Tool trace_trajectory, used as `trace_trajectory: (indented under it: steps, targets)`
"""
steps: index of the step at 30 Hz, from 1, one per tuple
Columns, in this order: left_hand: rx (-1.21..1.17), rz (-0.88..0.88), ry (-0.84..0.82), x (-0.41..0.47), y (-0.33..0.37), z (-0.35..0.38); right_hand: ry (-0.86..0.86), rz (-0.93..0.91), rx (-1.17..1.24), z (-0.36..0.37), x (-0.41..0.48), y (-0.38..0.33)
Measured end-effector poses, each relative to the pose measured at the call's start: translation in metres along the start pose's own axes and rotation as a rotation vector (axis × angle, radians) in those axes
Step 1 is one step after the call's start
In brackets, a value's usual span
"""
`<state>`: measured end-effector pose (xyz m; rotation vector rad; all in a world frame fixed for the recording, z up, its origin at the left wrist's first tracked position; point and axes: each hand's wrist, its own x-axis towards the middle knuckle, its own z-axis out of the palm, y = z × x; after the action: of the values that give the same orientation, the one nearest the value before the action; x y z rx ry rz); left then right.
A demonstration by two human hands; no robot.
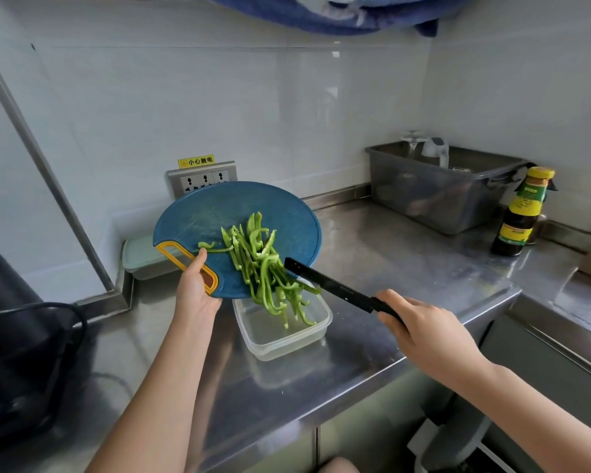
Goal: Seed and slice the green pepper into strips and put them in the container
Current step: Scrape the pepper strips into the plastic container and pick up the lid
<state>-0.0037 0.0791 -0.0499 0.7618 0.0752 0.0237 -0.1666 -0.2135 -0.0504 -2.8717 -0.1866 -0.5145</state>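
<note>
My left hand (196, 288) grips the yellow handle of a round blue cutting board (198, 220), tilted over a clear plastic container (284, 343) on the steel counter. Green pepper strips (263, 264) slide down the board, and the lowest ones hang over its edge into the container. My right hand (423, 331) holds a black knife (325, 283) by the handle. Its blade lies against the board's lower right edge, beside the strips.
A pale green lidded box (140, 257) sits behind the board by the wall, under a power socket (203, 179). At the back right stand a grey bin (437, 192) and a dark sauce bottle (521, 213). A black appliance with a cable (21, 336) fills the left side.
</note>
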Motion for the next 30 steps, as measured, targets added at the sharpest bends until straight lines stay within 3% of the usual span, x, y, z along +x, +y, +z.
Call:
trace_trajectory:
  steps: [15,21,30]
  targets:
    - [0.006,0.007,-0.009,0.001,0.006,-0.001,0.099,-0.146,-0.092,-0.015,-0.011,0.002]
    - [-0.006,-0.022,-0.037,0.002,0.008,-0.003,0.206,-0.136,-0.027,-0.027,0.028,-0.005]
    - [0.001,-0.041,-0.087,-0.003,0.007,0.004,0.194,-0.055,-0.055,-0.015,0.12,-0.006]
